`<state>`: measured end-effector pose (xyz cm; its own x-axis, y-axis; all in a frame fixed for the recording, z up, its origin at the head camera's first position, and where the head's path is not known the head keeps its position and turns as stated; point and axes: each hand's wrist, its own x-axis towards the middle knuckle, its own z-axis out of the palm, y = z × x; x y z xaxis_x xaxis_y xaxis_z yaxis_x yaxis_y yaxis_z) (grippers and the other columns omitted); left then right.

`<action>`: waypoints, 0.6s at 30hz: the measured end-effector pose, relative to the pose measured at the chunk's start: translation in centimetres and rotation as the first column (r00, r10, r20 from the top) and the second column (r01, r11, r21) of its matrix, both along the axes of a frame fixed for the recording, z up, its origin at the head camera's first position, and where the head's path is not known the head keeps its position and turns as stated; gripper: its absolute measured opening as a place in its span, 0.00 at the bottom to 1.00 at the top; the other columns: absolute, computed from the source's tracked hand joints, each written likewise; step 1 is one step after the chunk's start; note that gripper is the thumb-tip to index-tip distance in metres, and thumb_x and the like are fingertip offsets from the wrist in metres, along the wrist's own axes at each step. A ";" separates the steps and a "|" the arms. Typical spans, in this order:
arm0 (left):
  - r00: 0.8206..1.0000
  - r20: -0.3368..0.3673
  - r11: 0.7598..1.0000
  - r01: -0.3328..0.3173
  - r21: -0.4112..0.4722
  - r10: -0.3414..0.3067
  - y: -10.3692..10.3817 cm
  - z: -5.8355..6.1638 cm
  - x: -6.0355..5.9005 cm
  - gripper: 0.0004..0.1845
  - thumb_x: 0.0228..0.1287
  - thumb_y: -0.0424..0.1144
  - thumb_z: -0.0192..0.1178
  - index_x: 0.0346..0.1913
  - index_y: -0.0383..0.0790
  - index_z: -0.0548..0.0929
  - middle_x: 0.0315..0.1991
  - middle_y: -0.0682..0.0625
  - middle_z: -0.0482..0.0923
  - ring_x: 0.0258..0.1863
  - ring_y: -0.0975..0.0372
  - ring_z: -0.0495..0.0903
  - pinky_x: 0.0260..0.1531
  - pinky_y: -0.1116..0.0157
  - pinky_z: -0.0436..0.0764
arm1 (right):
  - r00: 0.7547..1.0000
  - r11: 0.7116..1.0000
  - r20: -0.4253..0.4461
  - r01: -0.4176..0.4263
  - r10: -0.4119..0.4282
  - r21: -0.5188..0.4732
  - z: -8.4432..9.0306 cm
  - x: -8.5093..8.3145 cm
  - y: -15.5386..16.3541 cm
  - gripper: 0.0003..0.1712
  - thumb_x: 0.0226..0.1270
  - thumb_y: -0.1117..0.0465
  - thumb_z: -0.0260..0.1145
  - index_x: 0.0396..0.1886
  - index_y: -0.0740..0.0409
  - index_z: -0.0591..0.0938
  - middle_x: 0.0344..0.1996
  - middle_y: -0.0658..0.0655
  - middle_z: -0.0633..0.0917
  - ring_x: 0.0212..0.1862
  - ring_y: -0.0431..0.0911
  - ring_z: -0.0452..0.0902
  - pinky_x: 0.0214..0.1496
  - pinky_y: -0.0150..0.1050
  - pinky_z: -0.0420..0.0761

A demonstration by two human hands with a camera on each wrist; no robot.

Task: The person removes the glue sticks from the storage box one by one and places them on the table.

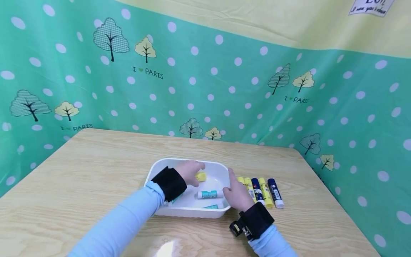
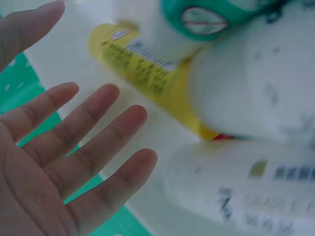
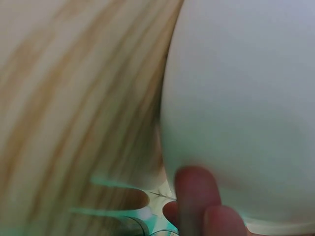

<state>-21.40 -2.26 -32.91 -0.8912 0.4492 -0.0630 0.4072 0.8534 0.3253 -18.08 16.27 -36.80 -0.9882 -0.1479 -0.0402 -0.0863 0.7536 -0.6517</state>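
Note:
A white tray [image 1: 179,161] sits on the wooden table [image 1: 80,171]. In it lie a yellow glue stick [image 1: 201,176] and a white and teal glue stick [image 1: 208,194]. My left hand [image 1: 190,172] hovers inside the tray just over the yellow stick, holding nothing. The left wrist view shows that hand [image 2: 93,98] with fingers spread straight beside the yellow stick [image 2: 147,78] and a teal-capped stick [image 2: 246,73]. My right hand [image 1: 236,192] grips the tray's right wall, thumb at the rim. In the right wrist view its fingertips [image 3: 197,196] press the tray's outer wall [image 3: 241,98].
Several yellow and blue glue sticks [image 1: 266,191] lie in a row on the table just right of the tray. A green dotted cloth [image 1: 224,89] hangs behind the table and along both sides. Bare wood [image 3: 74,98] surrounds the tray.

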 end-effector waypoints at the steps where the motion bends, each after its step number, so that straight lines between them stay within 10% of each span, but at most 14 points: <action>1: 1.000 0.000 1.000 0.004 -0.011 -0.004 0.1 -0.3 -0.1 0.29 0.41 0.34 0.65 0.52 0.41 0.72 0.47 0.46 0.75 0.44 0.58 0.74 0.47 0.61 0.70 | 1.000 1.000 0.003 0.002 -0.002 0.000 0.0 0.0 0.0 0.38 0.59 0.64 0.48 0.67 0.54 0.41 0.52 0.71 0.69 0.21 0.44 0.72 0.18 0.34 0.70; 11: 0.999 -0.033 0.996 0.040 -0.084 -0.043 0.2 -1.2 -0.2 0.26 0.46 0.25 0.58 0.53 0.45 0.72 0.51 0.50 0.73 0.52 0.59 0.71 0.53 0.62 0.67 | 1.000 1.000 -0.004 -0.001 0.001 0.012 0.2 -0.2 -0.1 0.38 0.59 0.63 0.48 0.66 0.55 0.41 0.48 0.71 0.72 0.19 0.43 0.72 0.17 0.33 0.71; 18: 0.996 -0.080 0.996 0.047 0.070 -0.042 -0.7 -0.9 1.7 0.19 0.56 0.26 0.47 0.50 0.45 0.73 0.48 0.52 0.75 0.47 0.63 0.72 0.52 0.61 0.67 | 1.000 1.000 0.002 0.003 -0.003 0.013 0.0 -0.3 -0.2 0.38 0.59 0.64 0.48 0.66 0.56 0.42 0.47 0.71 0.73 0.19 0.43 0.71 0.17 0.33 0.71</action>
